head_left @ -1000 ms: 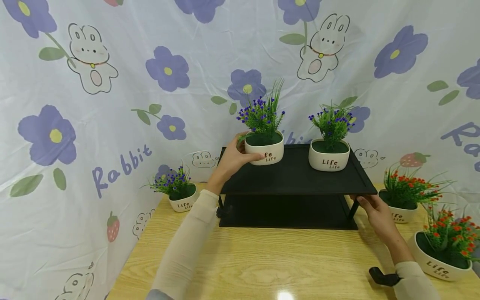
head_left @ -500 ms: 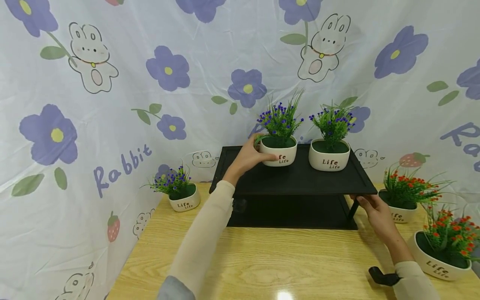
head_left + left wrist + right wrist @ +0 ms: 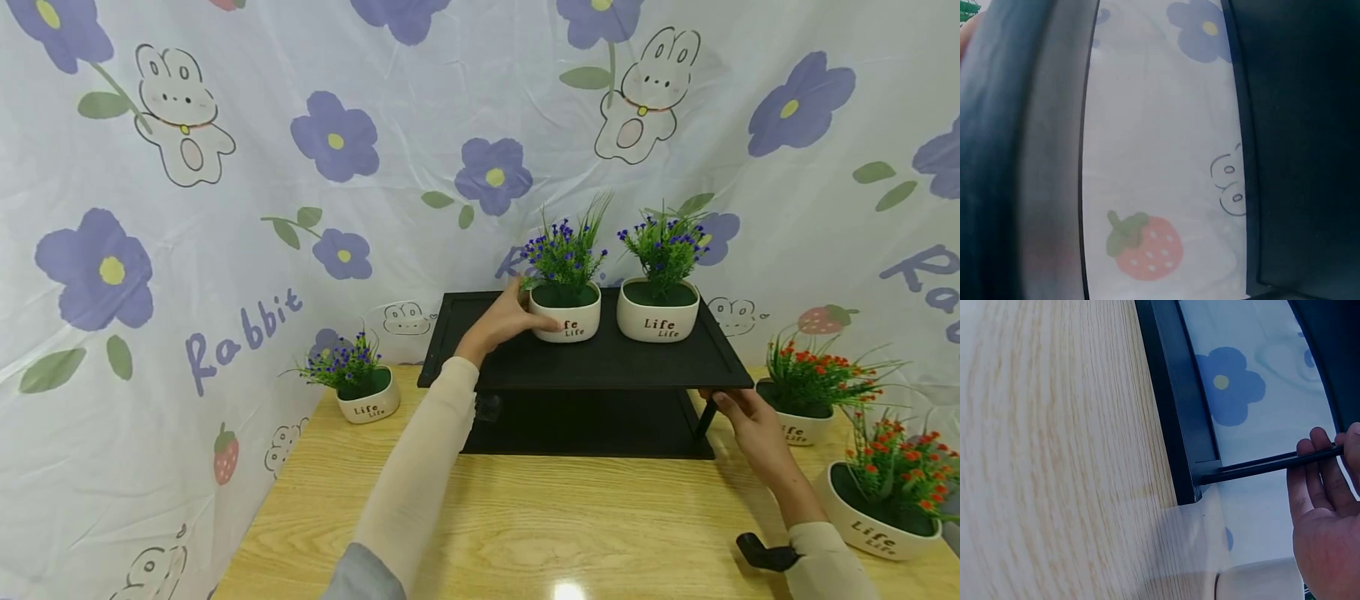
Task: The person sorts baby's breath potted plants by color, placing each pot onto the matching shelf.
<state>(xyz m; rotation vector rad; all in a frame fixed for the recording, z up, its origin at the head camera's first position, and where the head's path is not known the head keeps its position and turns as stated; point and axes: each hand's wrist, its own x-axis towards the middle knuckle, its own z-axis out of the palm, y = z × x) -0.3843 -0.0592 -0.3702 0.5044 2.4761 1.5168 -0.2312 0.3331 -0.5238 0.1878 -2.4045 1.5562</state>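
Observation:
My left hand (image 3: 504, 321) grips a white oval flower pot (image 3: 581, 325) with purple flowers, thumb across its front and fingers at its left side. The pot appears to rest on the top tier of a black two-tier shelf (image 3: 600, 365), just left of a matching purple-flowered pot (image 3: 658, 323). My right hand (image 3: 752, 429) holds the shelf at its front right corner, under the top tier. In the right wrist view, its fingers lie around the upper end of the black post (image 3: 1266, 467). Mostly black shelf panels (image 3: 1310, 150) and backdrop fill the left wrist view.
On the wooden table (image 3: 525, 525), a third purple-flowered pot (image 3: 369, 406) stands left of the shelf. Two pots with orange-red flowers, a rear one (image 3: 802, 427) and a front one (image 3: 873, 525), stand at the right. A printed cloth (image 3: 247, 167) hangs behind.
My left hand has moved the pot rightward along the top tier and slightly lower, closer to the other purple-flowered pot. The right hand stays at the shelf corner.

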